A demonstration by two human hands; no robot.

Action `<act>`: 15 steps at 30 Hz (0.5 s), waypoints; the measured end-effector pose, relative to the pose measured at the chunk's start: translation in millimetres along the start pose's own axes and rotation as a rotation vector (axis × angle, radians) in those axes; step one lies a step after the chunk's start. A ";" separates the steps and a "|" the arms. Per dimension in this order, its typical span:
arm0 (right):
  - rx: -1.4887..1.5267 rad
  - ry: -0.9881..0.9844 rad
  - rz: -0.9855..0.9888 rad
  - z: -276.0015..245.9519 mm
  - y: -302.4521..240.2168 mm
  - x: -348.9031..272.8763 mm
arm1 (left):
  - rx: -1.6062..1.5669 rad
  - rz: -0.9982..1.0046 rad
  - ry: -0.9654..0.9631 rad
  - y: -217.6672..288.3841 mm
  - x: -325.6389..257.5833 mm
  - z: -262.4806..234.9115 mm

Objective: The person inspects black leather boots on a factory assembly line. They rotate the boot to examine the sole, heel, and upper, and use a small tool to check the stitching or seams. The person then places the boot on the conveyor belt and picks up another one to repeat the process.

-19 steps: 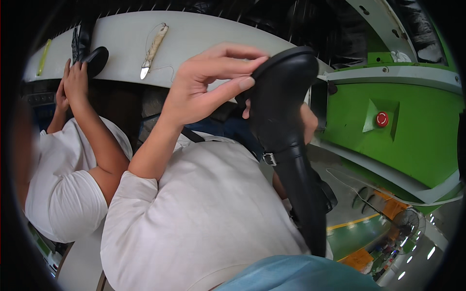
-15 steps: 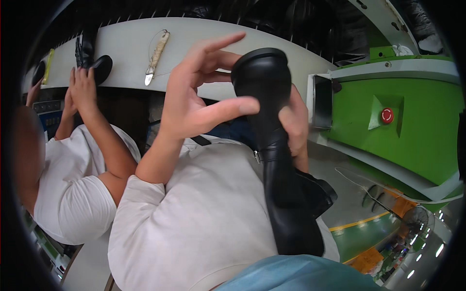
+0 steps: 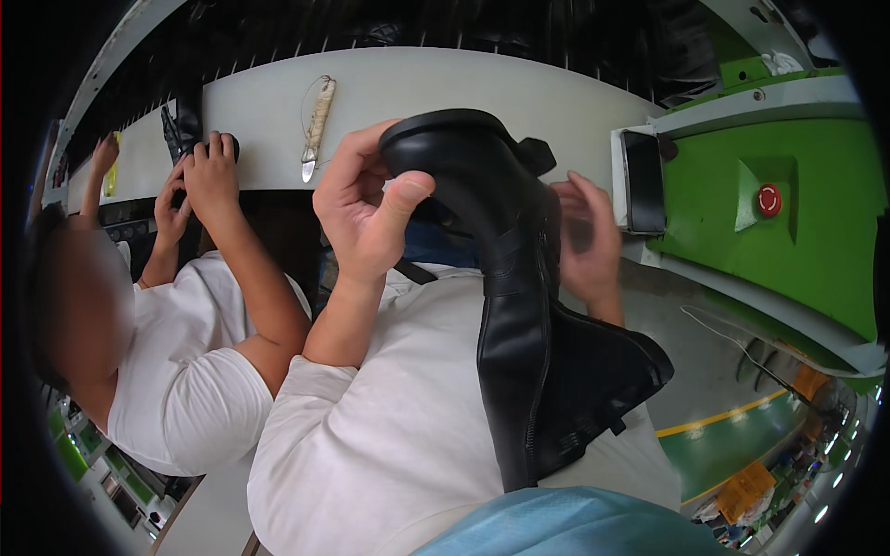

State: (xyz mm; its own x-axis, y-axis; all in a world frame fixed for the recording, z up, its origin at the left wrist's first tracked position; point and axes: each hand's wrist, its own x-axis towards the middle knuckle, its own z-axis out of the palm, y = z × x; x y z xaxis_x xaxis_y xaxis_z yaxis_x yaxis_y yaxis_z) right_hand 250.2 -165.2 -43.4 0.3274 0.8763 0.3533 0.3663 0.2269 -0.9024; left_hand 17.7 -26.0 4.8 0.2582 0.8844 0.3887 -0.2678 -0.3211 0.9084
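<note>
A tall black leather boot [image 3: 510,324] hangs in front of my chest, its toe end up and its shaft pointing down toward me. The shaft is unzipped along the side and its flap spreads to the right. My left hand [image 3: 366,199] is closed on the toe, with the thumb over the near side and the fingers partly hidden behind. Beside the heel end, my right hand [image 3: 591,243] has its fingers apart and seems to hold nothing. It is slightly blurred.
On the white worktable [image 3: 426,79] lies a knife [image 3: 318,130] with a wrapped handle. A co-worker [image 3: 204,352] at my left handles another black boot [image 3: 187,125]. At the right stands a green machine [image 3: 714,204] with a red button [image 3: 769,199].
The boot has turned so its zipped side and open flap show. My left hand has closed around the toe. My right hand has come away from the boot to the right.
</note>
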 end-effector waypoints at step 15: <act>-0.205 0.084 -0.436 2.4 10.8 3.7 | 0.022 -0.180 -0.239 8.2 5.4 -13.1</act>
State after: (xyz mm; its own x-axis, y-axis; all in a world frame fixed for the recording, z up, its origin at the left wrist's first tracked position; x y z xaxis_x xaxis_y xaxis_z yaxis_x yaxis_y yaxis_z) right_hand 253.3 -158.4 -52.4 0.1713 0.6794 0.7135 0.6457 0.4696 -0.6021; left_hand 4.8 -19.4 12.3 0.5117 0.8238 0.2439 -0.1781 -0.1760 0.9681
